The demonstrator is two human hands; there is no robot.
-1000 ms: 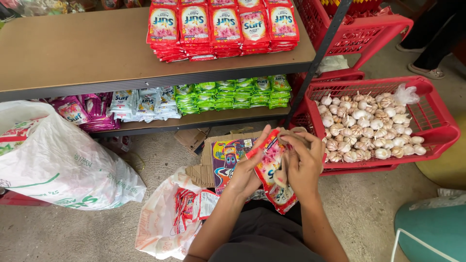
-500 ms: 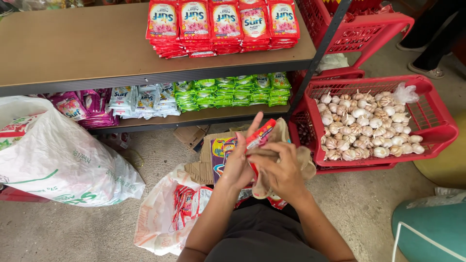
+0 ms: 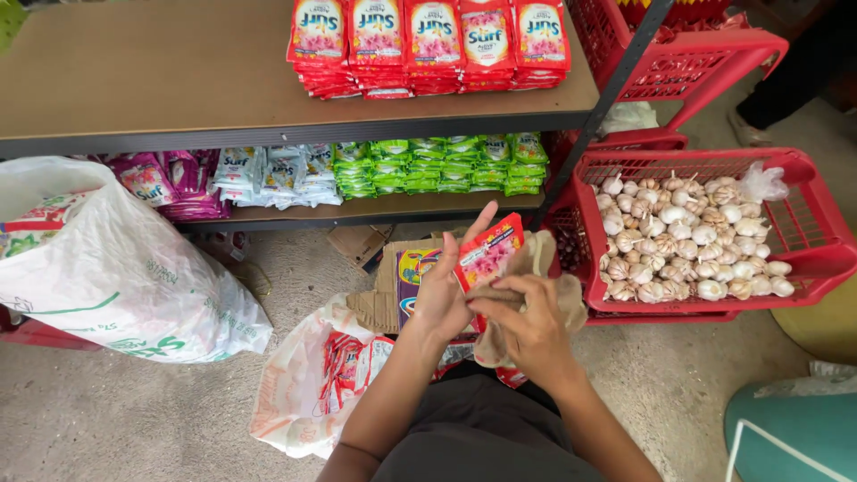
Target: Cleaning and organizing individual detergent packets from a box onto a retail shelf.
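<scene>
My left hand [image 3: 444, 290] holds a stack of red sachets [image 3: 486, 254] upright in front of me, fingers spread behind it. My right hand [image 3: 527, 326] is curled over the lower part of the same stack, its fingers pressed on the sachets. Under my hands lies a beige paper wrap [image 3: 544, 268] and a torn cardboard box [image 3: 397, 277]. A clear plastic bag [image 3: 312, 384] with more red sachets lies on the floor by my left forearm.
A wooden shelf [image 3: 178, 80] carries stacked red sachets [image 3: 428, 45]; the lower shelf holds green [image 3: 437, 165], white and pink packs. A red basket [image 3: 803, 241] of garlic bulbs stands at right. A big white sack [image 3: 116, 268] lies at left.
My hands have drawn the sachets together into one upright stack; the right hand has slid down over its lower half, and the left fingers have spread behind it.
</scene>
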